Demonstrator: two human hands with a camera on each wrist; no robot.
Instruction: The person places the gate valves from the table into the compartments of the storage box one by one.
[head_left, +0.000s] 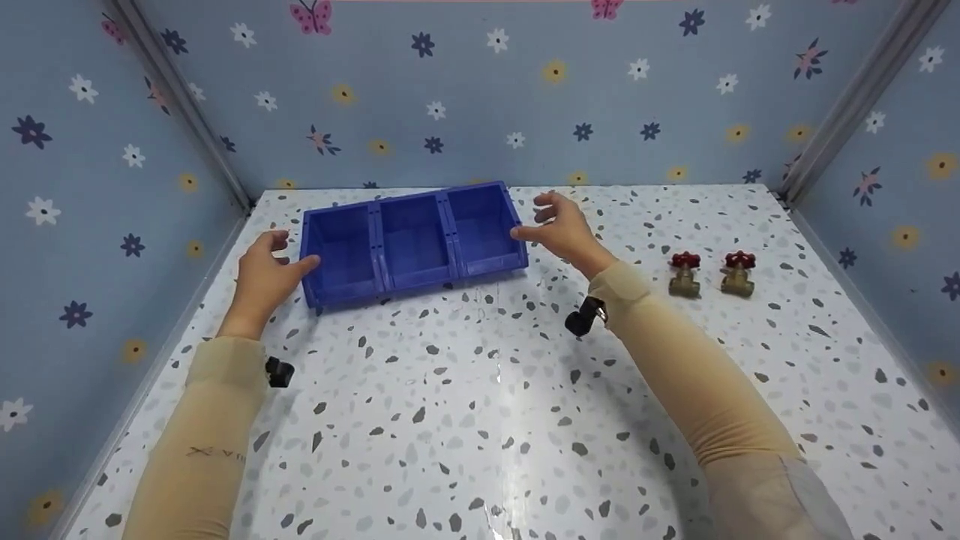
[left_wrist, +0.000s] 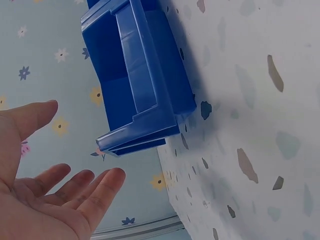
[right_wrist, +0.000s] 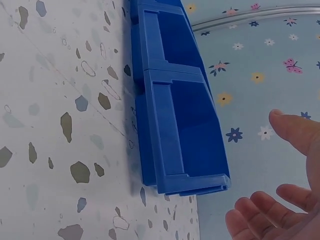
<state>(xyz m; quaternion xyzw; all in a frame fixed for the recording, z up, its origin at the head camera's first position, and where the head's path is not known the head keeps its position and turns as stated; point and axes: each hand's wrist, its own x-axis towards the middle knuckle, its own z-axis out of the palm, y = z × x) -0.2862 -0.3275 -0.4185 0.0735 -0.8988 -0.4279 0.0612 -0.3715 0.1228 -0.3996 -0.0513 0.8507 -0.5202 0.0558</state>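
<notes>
A blue storage bin point(head_left: 420, 277) with three compartments in a row sits at the back of the table, a little askew. At its left end is my left hand point(head_left: 266, 279), thumb and fingers spread; the thumb overlaps the rim in the head view. My right hand point(head_left: 564, 231) is by the right end, its thumb tip at the bin's side edge and its fingers loosely bent. In the left wrist view, background shows between the fingers and the bin point(left_wrist: 142, 75). The right wrist view likewise shows a gap between that hand point(right_wrist: 285, 200) and the bin point(right_wrist: 167, 135).
Two brass valves with red handwheels, a left one point(head_left: 684, 279) and a right one point(head_left: 739, 277), stand on the speckled white table point(head_left: 465, 420) at the right. Blue flowered panels point(head_left: 480, 90) enclose the table at the back and both sides.
</notes>
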